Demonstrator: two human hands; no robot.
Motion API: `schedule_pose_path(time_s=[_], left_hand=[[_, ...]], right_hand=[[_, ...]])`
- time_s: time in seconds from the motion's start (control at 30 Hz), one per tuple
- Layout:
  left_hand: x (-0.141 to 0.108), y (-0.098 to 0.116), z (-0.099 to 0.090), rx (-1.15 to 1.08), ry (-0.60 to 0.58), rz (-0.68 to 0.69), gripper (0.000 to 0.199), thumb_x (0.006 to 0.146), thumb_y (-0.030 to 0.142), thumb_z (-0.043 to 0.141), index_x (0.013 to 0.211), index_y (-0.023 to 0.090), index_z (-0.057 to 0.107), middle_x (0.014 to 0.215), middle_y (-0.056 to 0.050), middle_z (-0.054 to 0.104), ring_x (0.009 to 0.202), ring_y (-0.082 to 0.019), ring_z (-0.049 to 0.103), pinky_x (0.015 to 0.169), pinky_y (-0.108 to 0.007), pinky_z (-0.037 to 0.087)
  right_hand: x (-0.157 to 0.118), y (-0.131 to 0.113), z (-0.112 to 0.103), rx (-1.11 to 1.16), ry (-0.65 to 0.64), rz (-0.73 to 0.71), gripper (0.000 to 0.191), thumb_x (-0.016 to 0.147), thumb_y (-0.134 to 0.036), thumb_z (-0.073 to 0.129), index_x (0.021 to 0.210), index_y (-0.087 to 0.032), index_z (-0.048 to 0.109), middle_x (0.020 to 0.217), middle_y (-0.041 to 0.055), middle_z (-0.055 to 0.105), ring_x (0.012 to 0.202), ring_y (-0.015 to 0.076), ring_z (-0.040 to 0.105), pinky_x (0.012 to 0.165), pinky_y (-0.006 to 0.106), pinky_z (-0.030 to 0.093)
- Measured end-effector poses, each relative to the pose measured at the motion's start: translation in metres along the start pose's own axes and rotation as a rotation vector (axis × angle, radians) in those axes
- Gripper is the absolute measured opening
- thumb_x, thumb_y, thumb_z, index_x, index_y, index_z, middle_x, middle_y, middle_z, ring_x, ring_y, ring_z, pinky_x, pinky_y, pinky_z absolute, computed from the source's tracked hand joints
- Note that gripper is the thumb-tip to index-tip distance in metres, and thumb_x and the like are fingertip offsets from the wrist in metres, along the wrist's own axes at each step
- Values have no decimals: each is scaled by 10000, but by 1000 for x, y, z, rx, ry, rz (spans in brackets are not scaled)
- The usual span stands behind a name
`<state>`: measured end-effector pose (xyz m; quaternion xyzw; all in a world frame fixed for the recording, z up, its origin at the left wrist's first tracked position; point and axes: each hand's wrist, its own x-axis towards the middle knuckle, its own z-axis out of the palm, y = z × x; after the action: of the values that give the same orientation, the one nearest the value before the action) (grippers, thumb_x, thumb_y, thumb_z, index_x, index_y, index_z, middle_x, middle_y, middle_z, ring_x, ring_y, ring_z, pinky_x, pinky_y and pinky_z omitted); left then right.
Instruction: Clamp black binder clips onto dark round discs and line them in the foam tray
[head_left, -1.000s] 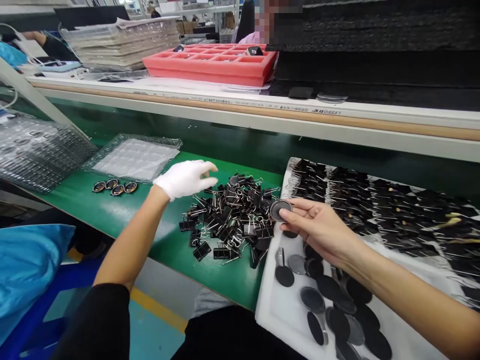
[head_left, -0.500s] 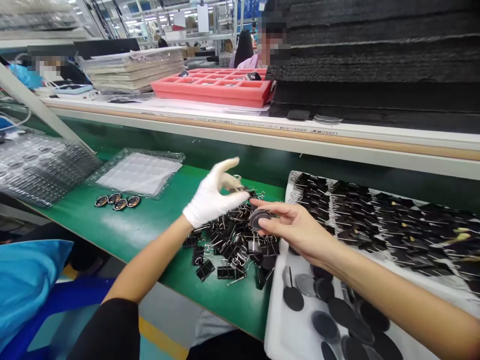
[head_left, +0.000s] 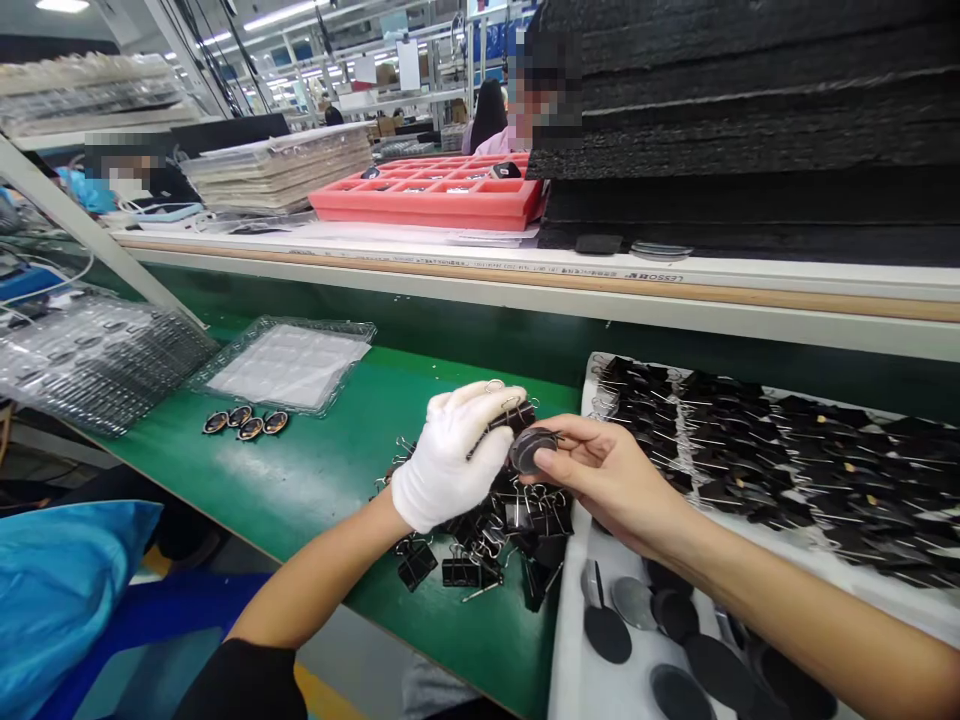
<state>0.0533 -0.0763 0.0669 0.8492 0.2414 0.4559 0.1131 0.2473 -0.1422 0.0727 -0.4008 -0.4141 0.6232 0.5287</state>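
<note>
My left hand [head_left: 457, 450], in a white glove, is closed around a black binder clip [head_left: 517, 415], whose wire handles show at the fingertips. Right beside it, my bare right hand [head_left: 592, 465] pinches dark round discs [head_left: 531, 452] between thumb and fingers; how many are stacked I cannot tell. The discs are close to the clip, and the glove hides whether they touch. Below both hands lies a loose heap of black binder clips [head_left: 461, 570] on the green table [head_left: 322, 480].
A white tray [head_left: 570, 640] at right holds loose dark discs and rows of clipped pieces [head_left: 735, 430]. Several small round parts [head_left: 250, 428] lie left, near a clear plastic tray [head_left: 292, 365] and stacked trays [head_left: 97, 370]. A shelf edge [head_left: 450, 285] crosses behind, bearing a red foam tray [head_left: 427, 205].
My left hand has gone from spread fingers over the heap to closed around a binder clip, close to the discs. My right hand still holds the discs. The view has shifted slightly.
</note>
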Motion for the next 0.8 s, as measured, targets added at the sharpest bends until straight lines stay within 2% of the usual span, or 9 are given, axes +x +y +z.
schedule_pose_path(time_s=[0.07,0.1,0.17,0.27,0.37,0.43,0.6,0.7,0.8], left_hand=[[1,0,-7,2,-41,130,356,1032,243,438,1354,241,590,1308,-110,716,1273,-248,642,1068,-448,483],[1,-1,-9,-35,-49,132,355,1040,279,434,1364,242,573,1307,-117,711,1246,-246,654,1037,-437,497],[1,0,-11,-151,-27,15,407,1049,393,431,1421,243,500,1286,-127,699,1139,-229,686,942,-397,535],[6,7,-10,-234,10,-292,452,1061,484,356,1407,221,481,1176,-113,701,960,-193,690,826,-349,544],[18,19,-9,-130,41,-486,368,1060,440,352,1047,217,645,943,-62,722,853,-187,675,792,-341,512],[28,27,-9,-52,114,-506,353,1039,424,408,881,218,648,806,-37,705,771,-183,661,748,-334,488],[52,33,-6,30,242,-396,405,1033,416,446,739,211,634,674,-18,638,640,-150,591,667,-307,439],[64,32,-3,-58,262,-347,382,1022,390,478,711,211,610,658,-7,605,646,-144,575,659,-289,438],[71,35,1,-143,263,-334,338,1006,364,506,723,212,609,693,-2,616,671,-139,578,662,-276,440]], right_hand=[[0,-2,1,-9,10,-24,315,744,-384,925,1002,-244,810,904,47,809,793,197,768,842,388,670],[0,-3,1,-38,24,-55,297,749,-392,917,986,-248,810,904,47,808,798,203,768,836,391,672],[-1,-4,2,-162,61,-163,237,758,-380,901,939,-254,816,918,51,809,818,222,772,820,392,673],[-2,-3,7,-462,120,-434,97,813,-295,838,908,-279,831,980,53,810,898,246,772,837,395,663],[-4,-1,13,-691,166,-682,156,875,-211,760,978,-301,835,1032,44,812,960,249,770,907,410,640],[-4,-1,16,-739,194,-763,193,890,-185,736,1014,-300,830,1070,45,809,986,250,768,934,417,631],[-1,-3,19,-656,243,-724,170,880,-206,744,1002,-294,822,1094,48,794,1014,257,751,936,432,624],[2,-4,24,-463,273,-610,120,843,-261,790,956,-286,822,1120,56,785,1020,258,745,906,422,637],[3,-4,27,-323,286,-591,124,805,-263,820,927,-287,821,1122,54,783,1056,252,738,953,426,631]])
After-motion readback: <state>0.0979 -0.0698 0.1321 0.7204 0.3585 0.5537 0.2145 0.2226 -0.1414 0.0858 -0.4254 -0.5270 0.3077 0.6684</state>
